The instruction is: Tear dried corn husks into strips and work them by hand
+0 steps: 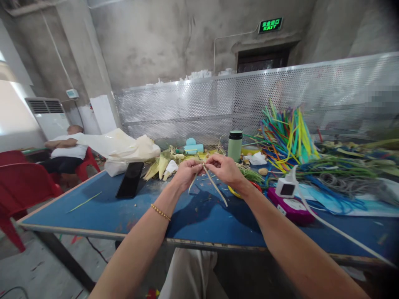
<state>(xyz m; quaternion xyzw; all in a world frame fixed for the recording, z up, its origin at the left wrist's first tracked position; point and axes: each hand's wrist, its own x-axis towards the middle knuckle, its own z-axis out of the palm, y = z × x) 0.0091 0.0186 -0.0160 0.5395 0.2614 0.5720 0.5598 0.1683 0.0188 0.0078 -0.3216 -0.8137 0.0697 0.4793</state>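
Over the blue table (102,216), my left hand (186,173) and my right hand (227,169) meet with their fingertips pinched close together. Between them is a pale strip (216,187) that looks like plant leaf or straw. One end slants down to the right, and a shorter end hangs on the left below my left fingers. The fingertips partly hide where the ends come together. Behind my hands lies a heap of dry husk-like leaves (162,162). A green tumbler (235,146) with a black lid stands just beyond my right hand.
On the left lie a black phone (130,179), a plastic bag (131,145) and a thin green strip (84,202). At right are a bundle of colourful strips (289,139), a magenta box (291,209), a white charger (285,187) with its cable, and grey cord (346,185). A person (69,149) sits beyond.
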